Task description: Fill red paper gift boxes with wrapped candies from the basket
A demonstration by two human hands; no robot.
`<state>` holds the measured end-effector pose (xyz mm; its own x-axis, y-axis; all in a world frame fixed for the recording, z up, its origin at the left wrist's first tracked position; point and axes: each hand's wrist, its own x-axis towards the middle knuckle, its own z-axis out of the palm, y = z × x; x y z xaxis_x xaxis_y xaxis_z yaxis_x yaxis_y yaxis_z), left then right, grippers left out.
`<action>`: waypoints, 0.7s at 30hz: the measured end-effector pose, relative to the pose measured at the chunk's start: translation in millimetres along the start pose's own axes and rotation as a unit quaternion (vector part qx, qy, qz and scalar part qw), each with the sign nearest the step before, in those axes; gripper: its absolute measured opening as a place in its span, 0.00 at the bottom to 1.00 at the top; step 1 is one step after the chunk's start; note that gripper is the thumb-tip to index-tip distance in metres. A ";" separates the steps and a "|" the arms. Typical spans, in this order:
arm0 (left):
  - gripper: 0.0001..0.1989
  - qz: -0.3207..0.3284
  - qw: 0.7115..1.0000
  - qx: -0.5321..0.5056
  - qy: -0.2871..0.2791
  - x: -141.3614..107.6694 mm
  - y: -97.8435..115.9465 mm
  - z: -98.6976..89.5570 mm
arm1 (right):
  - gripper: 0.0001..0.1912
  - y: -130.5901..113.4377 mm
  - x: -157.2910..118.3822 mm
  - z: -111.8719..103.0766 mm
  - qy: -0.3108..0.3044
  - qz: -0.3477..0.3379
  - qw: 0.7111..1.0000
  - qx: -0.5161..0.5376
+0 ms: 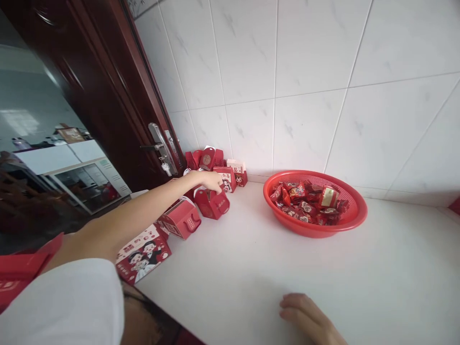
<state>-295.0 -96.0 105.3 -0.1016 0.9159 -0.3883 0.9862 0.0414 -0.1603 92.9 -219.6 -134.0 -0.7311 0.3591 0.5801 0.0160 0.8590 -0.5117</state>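
Standing at wearer's eleven o'clock, one red carton [209, 205], left hand [211, 180] at its top, grip indeterminate; presumably light, crushable card, best held by opposite walls. Right hand [311, 316], loosely curled, nothing visible held: carton's five o'clock. Red basket [305, 229], wrapped packets [305, 207] inside: carton's three.

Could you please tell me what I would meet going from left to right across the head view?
White microwave → box with a cartoon couple → left hand → white-topped box by the wall → red plastic basket.
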 end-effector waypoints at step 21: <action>0.17 0.405 0.871 0.146 0.237 -98.8 218.7 95.3 | 0.37 -1.1 65.9 -83.2 0.203 0.385 0.898 0.066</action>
<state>-81.8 -215.6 22.1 0.7456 0.6623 -0.0742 0.6272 -0.7349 -0.2578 101.4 -166.5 -42.5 -0.2291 0.9545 0.1907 0.3101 0.2573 -0.9152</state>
